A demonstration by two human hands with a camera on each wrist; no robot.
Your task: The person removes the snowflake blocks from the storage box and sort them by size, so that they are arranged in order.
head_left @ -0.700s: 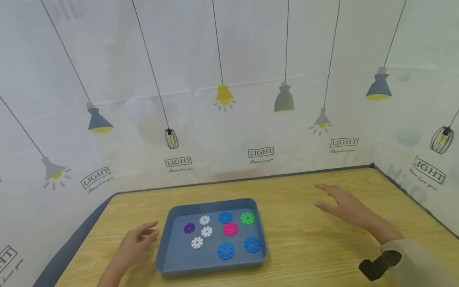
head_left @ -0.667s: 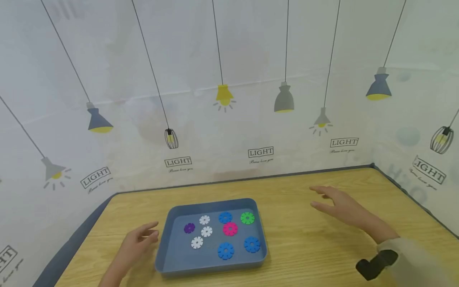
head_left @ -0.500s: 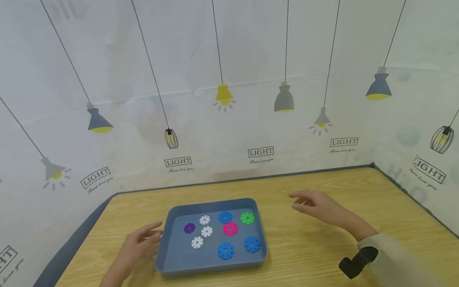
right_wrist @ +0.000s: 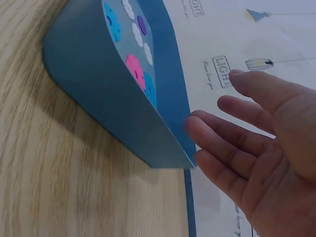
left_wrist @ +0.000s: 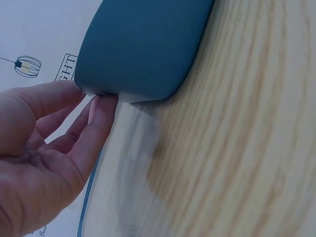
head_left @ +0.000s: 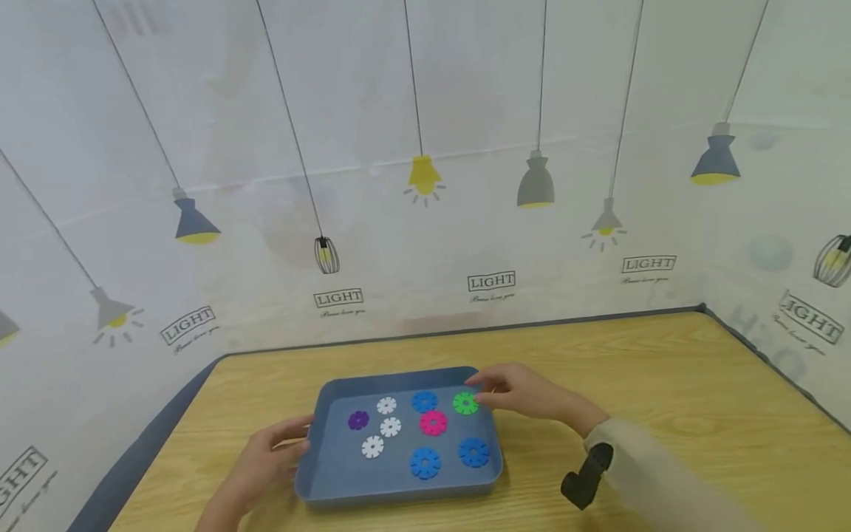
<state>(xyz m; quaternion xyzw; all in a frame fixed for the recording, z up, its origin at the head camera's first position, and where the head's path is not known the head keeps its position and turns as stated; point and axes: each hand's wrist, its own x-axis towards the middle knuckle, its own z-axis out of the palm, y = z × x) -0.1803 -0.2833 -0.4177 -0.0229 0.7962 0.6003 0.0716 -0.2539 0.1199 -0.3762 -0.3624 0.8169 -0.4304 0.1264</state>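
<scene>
The tray [head_left: 352, 474] rests on the table [head_left: 631, 377], bearing notched discs [head_left: 425, 425]; the left hand [head_left: 262, 458], fingers relaxed, touches its left wall; the right hand [head_left: 525, 391], fingers slack and grasping nothing, stands at the far right corner, contact uncertain; even pressure from both sides should keep the discs from sliding; the head view shows the green disc [head_left: 459, 407], unseen from the right wrist.

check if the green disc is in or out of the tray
In: the green disc lies inside the blue tray, within its raised walls, near the right hand.
</scene>
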